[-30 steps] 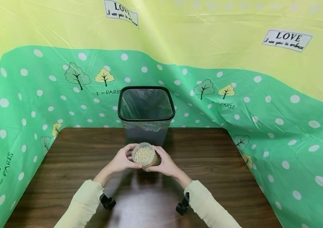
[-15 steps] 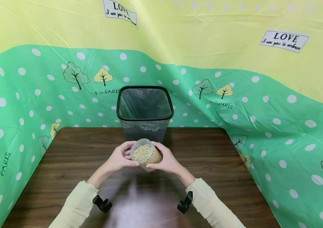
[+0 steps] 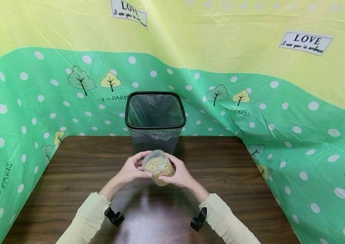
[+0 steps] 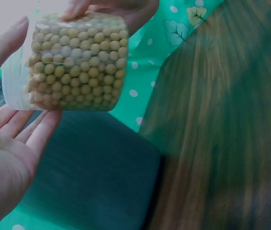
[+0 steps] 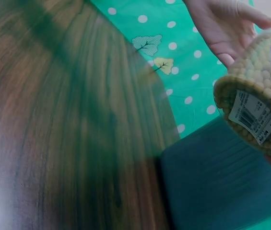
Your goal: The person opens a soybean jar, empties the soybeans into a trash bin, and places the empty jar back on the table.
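A clear plastic jar (image 3: 164, 173) full of round, pale beans is held up in front of the bin, tilted with its whitish, see-through top end (image 4: 16, 79) toward my left hand. My right hand (image 3: 180, 173) grips the jar's body from the right, thumb on the near side. My left hand (image 3: 131, 169) is around the top end, its fingers fairly straight and its palm apart from the jar. Fingertips (image 4: 46, 127) touch or nearly touch the jar from below in the left wrist view. A barcode label (image 5: 253, 116) shows on the jar's base.
Just behind the jar stands a grey bin (image 3: 155, 140) with a black rim and a clear liner bag. It rests at the far side of a dark wooden table (image 3: 221, 176). A green and yellow printed cloth (image 3: 53, 101) surrounds the table.
The jar has tipped, so more of its bean-filled side shows now. Both hands have stayed by it, with slight shifts of the left hand at the top end. The bin has not moved.
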A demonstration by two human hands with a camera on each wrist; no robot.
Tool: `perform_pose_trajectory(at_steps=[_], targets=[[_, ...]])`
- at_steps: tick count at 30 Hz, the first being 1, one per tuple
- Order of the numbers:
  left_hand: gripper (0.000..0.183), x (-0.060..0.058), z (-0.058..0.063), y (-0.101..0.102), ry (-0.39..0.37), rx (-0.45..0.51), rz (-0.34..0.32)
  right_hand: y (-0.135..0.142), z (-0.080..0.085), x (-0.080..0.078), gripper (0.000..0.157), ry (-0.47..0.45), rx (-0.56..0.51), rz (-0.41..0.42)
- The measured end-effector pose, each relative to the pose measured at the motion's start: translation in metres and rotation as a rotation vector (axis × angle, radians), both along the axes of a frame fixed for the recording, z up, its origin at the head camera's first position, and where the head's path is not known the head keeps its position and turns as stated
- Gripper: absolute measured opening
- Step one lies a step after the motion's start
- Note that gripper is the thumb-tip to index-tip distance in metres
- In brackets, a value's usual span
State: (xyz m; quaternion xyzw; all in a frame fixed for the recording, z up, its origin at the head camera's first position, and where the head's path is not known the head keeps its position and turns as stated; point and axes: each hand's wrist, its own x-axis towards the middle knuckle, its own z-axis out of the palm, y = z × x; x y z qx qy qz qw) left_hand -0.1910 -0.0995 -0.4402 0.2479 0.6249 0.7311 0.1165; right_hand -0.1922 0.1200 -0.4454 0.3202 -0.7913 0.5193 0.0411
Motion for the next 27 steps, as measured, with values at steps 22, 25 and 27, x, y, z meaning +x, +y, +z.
perform_pose_trajectory(at_steps=[22,25,27], targets=[[0.081,0.003,-0.010,0.010,-0.058,-0.066,0.150,0.003,-0.016,-0.007,0.082,0.149,0.093,-0.113],[0.077,-0.001,-0.013,0.003,-0.030,-0.053,0.087,0.006,-0.012,-0.005,0.079,-0.002,0.075,-0.068],[0.075,-0.005,-0.015,-0.001,0.001,-0.028,0.045,0.008,-0.009,-0.003,0.078,-0.082,0.064,-0.041]])
